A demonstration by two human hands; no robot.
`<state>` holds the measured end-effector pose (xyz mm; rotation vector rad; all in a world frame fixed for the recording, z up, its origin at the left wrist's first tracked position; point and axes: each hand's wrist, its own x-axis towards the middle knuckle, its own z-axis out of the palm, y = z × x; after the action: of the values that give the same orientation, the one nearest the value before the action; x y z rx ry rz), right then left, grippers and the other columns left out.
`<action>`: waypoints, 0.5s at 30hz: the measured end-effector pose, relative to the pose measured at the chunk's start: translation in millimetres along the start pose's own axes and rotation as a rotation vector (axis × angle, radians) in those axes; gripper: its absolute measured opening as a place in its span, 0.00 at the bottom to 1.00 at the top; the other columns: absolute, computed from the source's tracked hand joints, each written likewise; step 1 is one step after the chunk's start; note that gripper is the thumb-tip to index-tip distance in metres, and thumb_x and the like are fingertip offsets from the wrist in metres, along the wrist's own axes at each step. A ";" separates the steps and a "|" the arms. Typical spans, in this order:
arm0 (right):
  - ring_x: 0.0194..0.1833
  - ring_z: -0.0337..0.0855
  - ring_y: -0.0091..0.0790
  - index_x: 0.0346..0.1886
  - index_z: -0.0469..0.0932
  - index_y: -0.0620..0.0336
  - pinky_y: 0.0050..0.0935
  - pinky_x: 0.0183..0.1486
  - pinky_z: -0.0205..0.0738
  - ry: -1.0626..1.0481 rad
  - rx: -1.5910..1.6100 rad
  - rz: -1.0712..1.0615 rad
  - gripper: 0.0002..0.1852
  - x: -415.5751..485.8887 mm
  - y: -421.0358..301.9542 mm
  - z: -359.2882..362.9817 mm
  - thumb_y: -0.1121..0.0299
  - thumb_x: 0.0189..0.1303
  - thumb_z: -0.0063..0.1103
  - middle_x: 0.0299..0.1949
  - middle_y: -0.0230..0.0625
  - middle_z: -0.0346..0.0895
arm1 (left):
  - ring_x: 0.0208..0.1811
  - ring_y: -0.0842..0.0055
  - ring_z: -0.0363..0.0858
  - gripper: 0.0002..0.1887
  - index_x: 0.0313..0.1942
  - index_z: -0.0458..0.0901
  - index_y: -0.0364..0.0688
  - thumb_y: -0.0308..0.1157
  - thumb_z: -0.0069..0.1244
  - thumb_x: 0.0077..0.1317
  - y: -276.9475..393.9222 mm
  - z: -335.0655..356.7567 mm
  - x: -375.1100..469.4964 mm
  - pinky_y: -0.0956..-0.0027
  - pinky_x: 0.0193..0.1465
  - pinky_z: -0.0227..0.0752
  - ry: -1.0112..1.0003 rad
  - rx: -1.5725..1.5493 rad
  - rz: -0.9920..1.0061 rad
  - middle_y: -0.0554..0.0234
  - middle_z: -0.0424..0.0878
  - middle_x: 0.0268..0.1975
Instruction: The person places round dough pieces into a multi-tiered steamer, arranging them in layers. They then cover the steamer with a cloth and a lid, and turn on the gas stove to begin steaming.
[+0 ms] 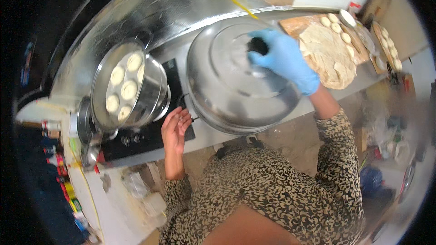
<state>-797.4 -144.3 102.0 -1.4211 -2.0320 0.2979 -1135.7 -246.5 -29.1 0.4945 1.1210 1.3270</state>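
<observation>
My right hand (282,58), in a blue disposable glove, grips the black knob (258,45) of a large domed metal lid (235,98). The lid bulges towards me and looks slightly blurred; what lies under it is hidden. My bare left hand (176,129) holds nothing. Its fingers are loosely bent, over the edge of a black cooktop (143,143) and just left of the lid. Further left, a steel steamer pot (153,92) stands on the cooktop with several round pale dough buns (129,90) in its upper tier.
Right of the lid, a rolled dough sheet (328,54) covers much of a wooden board (293,23), with dough pieces along its far edge. Another board (383,47) of buns lies beyond. A dark pan (85,119) stands left of the steamer. Foil lining (177,6) backs the counter.
</observation>
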 end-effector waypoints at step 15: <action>0.43 0.82 0.25 0.54 0.79 0.61 0.24 0.49 0.76 0.094 -0.103 0.187 0.22 -24.8 51.5 -96.9 0.67 0.55 0.67 0.43 0.36 0.83 | 0.48 0.74 0.80 0.17 0.54 0.77 0.33 0.26 0.51 0.65 -41.7 -50.8 48.5 0.72 0.54 0.70 0.216 0.601 0.383 0.61 0.82 0.44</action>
<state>-693.7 -162.7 141.4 -1.6613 -1.8653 0.2027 -1164.7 -226.8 -102.8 1.0666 1.6764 1.3772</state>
